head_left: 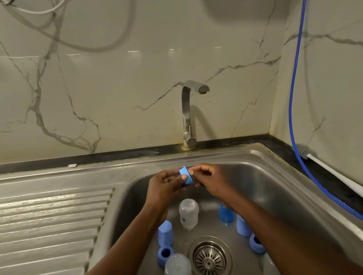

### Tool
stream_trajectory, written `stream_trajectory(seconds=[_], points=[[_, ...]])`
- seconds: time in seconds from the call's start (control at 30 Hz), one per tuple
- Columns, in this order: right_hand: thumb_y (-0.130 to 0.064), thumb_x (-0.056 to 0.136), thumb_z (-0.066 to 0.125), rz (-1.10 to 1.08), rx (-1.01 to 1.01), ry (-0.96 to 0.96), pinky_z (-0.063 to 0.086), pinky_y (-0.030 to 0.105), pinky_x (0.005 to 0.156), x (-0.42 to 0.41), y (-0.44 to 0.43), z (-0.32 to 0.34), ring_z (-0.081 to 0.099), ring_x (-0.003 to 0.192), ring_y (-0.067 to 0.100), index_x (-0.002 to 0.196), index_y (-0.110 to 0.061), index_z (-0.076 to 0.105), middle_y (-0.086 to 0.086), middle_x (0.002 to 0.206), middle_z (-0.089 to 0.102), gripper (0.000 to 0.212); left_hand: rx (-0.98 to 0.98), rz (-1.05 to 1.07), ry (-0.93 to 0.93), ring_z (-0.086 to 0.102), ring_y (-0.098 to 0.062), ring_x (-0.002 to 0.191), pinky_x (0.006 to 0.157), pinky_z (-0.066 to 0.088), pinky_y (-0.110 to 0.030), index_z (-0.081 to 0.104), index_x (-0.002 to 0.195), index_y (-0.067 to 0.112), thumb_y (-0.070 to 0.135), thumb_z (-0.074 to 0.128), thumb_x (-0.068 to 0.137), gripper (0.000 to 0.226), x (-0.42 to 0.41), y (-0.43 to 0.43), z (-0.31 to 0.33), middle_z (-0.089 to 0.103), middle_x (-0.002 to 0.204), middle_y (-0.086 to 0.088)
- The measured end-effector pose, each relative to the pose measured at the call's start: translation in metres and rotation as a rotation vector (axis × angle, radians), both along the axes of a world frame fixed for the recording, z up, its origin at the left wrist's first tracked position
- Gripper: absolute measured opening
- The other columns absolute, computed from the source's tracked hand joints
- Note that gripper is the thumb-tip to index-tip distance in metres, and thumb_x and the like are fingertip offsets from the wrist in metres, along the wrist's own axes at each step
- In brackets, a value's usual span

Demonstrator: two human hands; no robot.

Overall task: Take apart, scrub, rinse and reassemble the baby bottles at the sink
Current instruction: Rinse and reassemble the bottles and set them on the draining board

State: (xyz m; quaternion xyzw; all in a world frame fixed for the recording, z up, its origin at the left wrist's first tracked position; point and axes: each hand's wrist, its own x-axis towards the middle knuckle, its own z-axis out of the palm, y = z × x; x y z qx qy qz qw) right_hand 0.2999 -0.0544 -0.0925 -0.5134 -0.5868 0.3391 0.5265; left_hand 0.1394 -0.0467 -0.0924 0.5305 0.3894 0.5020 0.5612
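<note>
Clear bottle (177, 270) stands nearest in sink (266, 174); farther, I see left hand (166, 187) and right hand (211, 178) both pinching a small blue collar (186, 176).

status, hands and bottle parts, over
Left hand and right hand pinch blue collar over sink. Clear bottles, blue caps stand below. Tap dry, nothing blocking.

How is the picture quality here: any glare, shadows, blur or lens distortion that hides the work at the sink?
Head view: dim, warm light; small glare streaks on the wall tiles; the faucet throws a soft shadow rightward; wide-angle bending bows the drainboard ridges; the left hand, right hand and the blue collar pinched between them look reasonably sharp.
</note>
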Motion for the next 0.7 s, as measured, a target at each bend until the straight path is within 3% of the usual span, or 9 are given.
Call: stream_trajectory(seconds=[0.17, 0.27, 0.37, 0.47, 0.53, 0.6, 0.7], points=[[-0.038, 0.093, 0.061, 0.020, -0.035, 0.042, 0.059, 0.031, 0.082, -0.015, 0.001, 0.002, 0.070, 0.089, 0.016, 0.084, -0.031, 0.071, -0.008, 0.087, 0.073, 0.015, -0.030, -0.006, -0.076, 0.071, -0.024, 0.102, 0.093, 0.056, -0.037, 0.065, 0.118, 0.004, 0.007, 0.059, 0.094, 0.026, -0.005, 0.004, 0.000, 0.072, 0.109, -0.014], [-0.050, 0.085, 0.065, 0.046, -0.017, 0.002, 0.058, 0.034, 0.084, -0.014, -0.003, 0.005, 0.068, 0.090, 0.016, 0.078, -0.033, 0.075, -0.014, 0.084, 0.071, 0.021, -0.027, -0.017, -0.072, 0.071, -0.023, 0.103, 0.092, 0.056, -0.035, 0.067, 0.116, 0.006, 0.004, 0.056, 0.095, 0.024, -0.007, 0.006, 0.000, 0.073, 0.110, -0.013], [-0.055, 0.075, 0.071, 0.087, -0.003, -0.084, 0.056, 0.024, 0.085, -0.012, -0.007, 0.008, 0.065, 0.096, 0.005, 0.092, -0.033, 0.075, -0.020, 0.098, 0.067, 0.029, -0.021, -0.042, -0.046, 0.072, -0.018, 0.098, 0.081, 0.058, -0.026, 0.068, 0.112, 0.012, 0.004, 0.054, 0.096, 0.023, -0.009, 0.008, -0.001, 0.075, 0.105, -0.008], [-0.040, 0.080, 0.075, 0.096, 0.000, -0.198, 0.050, 0.012, 0.081, -0.011, -0.007, 0.007, 0.060, 0.096, -0.002, 0.107, -0.028, 0.071, -0.023, 0.105, 0.060, 0.030, -0.044, -0.039, -0.024, 0.073, -0.016, 0.093, 0.073, 0.058, -0.021, 0.069, 0.110, 0.013, 0.002, 0.052, 0.097, 0.024, -0.012, 0.010, 0.000, 0.076, 0.100, -0.006], [-0.028, 0.087, 0.071, 0.068, -0.024, -0.241, 0.051, 0.018, 0.086, -0.010, -0.004, 0.006, 0.058, 0.099, 0.003, 0.117, -0.017, 0.068, -0.012, 0.115, 0.056, 0.033, -0.063, -0.040, -0.016, 0.073, -0.018, 0.094, 0.074, 0.058, -0.022, 0.069, 0.109, 0.013, 0.002, 0.051, 0.097, 0.024, -0.013, 0.011, 0.001, 0.075, 0.100, -0.007], [-0.024, 0.092, 0.065, 0.047, -0.063, -0.249, 0.052, 0.033, 0.095, -0.008, -0.003, 0.006, 0.057, 0.106, 0.011, 0.120, -0.014, 0.066, -0.003, 0.124, 0.054, 0.030, -0.071, -0.068, -0.002, 0.073, -0.019, 0.095, 0.074, 0.059, -0.023, 0.069, 0.108, 0.013, 0.002, 0.049, 0.098, 0.026, -0.013, 0.010, 0.001, 0.075, 0.101, -0.008], [-0.023, 0.097, 0.058, 0.048, -0.104, -0.245, 0.054, 0.039, 0.092, -0.007, -0.003, 0.005, 0.058, 0.106, 0.015, 0.123, -0.011, 0.064, -0.003, 0.124, 0.053, 0.030, -0.093, -0.103, 0.020, 0.073, -0.020, 0.096, 0.075, 0.059, -0.024, 0.069, 0.108, 0.013, 0.000, 0.049, 0.098, 0.026, -0.012, 0.008, 0.002, 0.075, 0.103, -0.009]])
